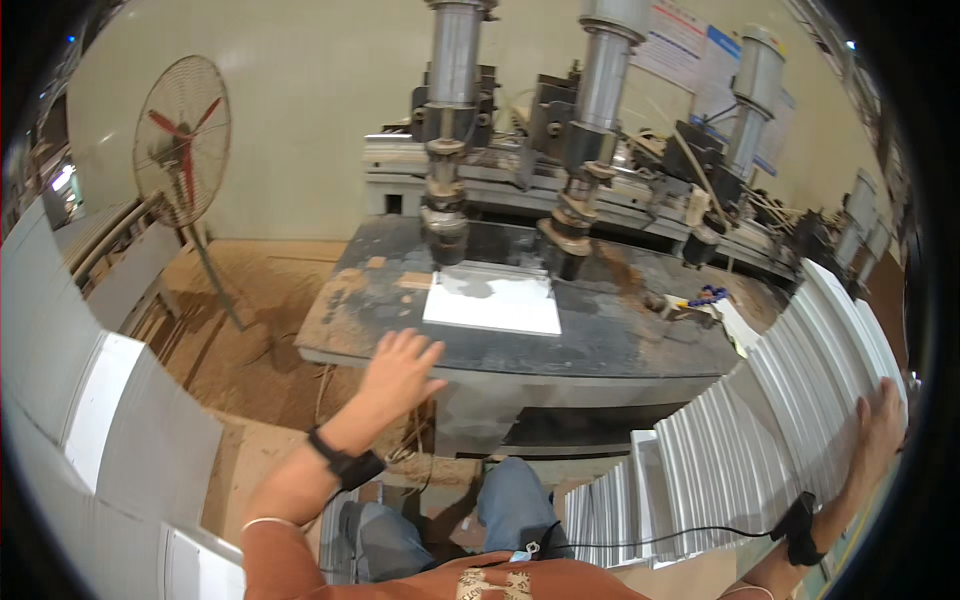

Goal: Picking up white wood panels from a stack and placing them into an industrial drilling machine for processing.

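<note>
A white rectangular panel [495,302] lies on the dark machine table [640,345], its far edge close to two upright machine heads; a grey patch covers part of its top. My left hand [400,375] hovers by the table's front edge, fingers spread, holding nothing and apart from the panel. On my right, a long row of white panels [720,430] stands on edge, packed close together. My right hand [878,435] rests against the outer end of that row, fingers stretched along a panel; part of its grip is hard to see.
Metal machine cylinders [602,80] rise above the table's back. A hose with a blue coiled part [708,296] lies at the table's right. Left stand a caged fan [183,140], sawdust [215,345] and stacked white panels [105,400]. A black cable [680,541] crosses before me.
</note>
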Tool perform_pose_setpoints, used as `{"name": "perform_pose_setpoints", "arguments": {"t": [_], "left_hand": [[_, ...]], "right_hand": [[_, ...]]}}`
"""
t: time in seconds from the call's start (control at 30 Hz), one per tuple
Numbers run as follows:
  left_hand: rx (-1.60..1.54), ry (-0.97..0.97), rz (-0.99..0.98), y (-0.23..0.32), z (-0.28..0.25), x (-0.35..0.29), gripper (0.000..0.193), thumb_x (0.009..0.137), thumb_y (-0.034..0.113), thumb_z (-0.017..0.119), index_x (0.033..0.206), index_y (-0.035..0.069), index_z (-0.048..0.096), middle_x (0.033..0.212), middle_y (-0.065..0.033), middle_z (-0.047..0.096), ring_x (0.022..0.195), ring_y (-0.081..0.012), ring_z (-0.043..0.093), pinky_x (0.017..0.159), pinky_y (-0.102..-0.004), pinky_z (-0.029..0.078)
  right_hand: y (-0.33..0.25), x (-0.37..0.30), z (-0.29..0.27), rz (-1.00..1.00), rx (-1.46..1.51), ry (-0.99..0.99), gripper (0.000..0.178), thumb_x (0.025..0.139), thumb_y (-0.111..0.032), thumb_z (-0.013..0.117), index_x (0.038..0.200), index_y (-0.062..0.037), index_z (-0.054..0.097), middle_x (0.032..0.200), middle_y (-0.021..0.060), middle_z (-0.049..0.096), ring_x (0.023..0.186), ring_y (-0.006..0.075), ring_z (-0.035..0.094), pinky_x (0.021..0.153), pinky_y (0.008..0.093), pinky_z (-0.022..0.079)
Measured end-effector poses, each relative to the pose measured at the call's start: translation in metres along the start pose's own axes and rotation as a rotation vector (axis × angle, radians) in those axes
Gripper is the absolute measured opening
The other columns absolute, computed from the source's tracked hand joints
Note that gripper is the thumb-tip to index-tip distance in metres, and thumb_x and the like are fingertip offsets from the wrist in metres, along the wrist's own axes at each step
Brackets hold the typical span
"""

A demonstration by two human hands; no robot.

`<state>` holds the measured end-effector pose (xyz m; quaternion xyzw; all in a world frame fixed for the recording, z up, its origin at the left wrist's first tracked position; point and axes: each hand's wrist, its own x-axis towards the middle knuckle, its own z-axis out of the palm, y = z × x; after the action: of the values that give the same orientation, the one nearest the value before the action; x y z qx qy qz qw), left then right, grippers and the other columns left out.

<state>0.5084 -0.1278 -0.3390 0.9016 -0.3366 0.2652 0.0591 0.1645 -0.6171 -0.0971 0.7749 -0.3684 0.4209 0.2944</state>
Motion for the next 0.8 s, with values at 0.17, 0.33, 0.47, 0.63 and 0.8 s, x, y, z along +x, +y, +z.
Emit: {"name": "perform_pose_setpoints", "arguments": {"t": [0.17, 0.33, 0.47, 0.63, 0.8], "left_hand": [[-0.129, -0.048, -0.141, 0.029, 0.13, 0.101, 0.065, 0.081, 0.051, 0.06, 0.128, 0.007, 0.051, 0.125, -0.0157, 0.051, 0.127, -0.0333, 0.037, 0.106, -0.053, 0.026], [-0.114, -0.033, -0.333, 0.035, 0.174, 0.113, 0.081, 0.081, 0.065, 0.05, 0.132, 0.002, 0.045, 0.132, -0.0178, 0.046, 0.13, -0.0347, 0.033, 0.107, -0.0591, 0.019], [-0.151, 0.046, -0.131, 0.057, 0.146, 0.069, 0.076, 0.074, 0.063, 0.06, 0.116, 0.001, 0.055, 0.106, -0.0178, 0.054, 0.109, -0.0344, 0.047, 0.102, -0.0562, 0.029], [-0.118, 0.081, 0.113, 0.054, 0.075, -0.024, 0.036, 0.072, 0.012, 0.059, 0.108, 0.01, 0.06, 0.08, -0.0077, 0.048, 0.081, -0.0247, 0.052, 0.072, -0.0337, 0.046], [0.007, 0.026, 0.19, 0.029, -0.048, -0.099, 0.038, 0.074, 0.01, 0.057, 0.112, 0.011, 0.058, 0.087, -0.0059, 0.053, 0.081, -0.0211, 0.055, 0.072, -0.0305, 0.047]], "right_hand": [[-0.042, -0.006, -0.002, -0.303, 0.075, 0.408, 0.019, 0.081, 0.0, 0.056, 0.099, -0.001, 0.056, 0.102, 0.0129, 0.062, 0.095, 0.0328, 0.057, 0.081, 0.0381, 0.045], [-0.15, -0.005, 0.011, -0.417, 0.477, 0.318, 0.024, 0.078, 0.002, 0.055, 0.1, -0.0059, 0.063, 0.104, 0.0113, 0.065, 0.09, 0.0286, 0.06, 0.081, 0.0388, 0.045], [-0.26, -0.019, 0.057, -0.671, 0.915, 0.033, 0.029, 0.072, 0.001, 0.057, 0.096, -0.0133, 0.066, 0.089, 0.002, 0.067, 0.084, 0.0221, 0.058, 0.074, 0.0362, 0.041], [-0.381, -0.085, 0.138, -0.77, 1.088, -0.034, 0.026, 0.072, -0.002, 0.06, 0.094, -0.0148, 0.067, 0.09, -0.002, 0.067, 0.083, 0.02, 0.057, 0.072, 0.0365, 0.039], [-0.463, -0.148, 0.211, -0.791, 0.85, -0.503, 0.044, 0.079, -0.026, 0.064, 0.122, -0.0185, 0.055, 0.124, 0.0007, 0.057, 0.112, 0.0221, 0.05, 0.093, 0.0586, 0.037]]}}
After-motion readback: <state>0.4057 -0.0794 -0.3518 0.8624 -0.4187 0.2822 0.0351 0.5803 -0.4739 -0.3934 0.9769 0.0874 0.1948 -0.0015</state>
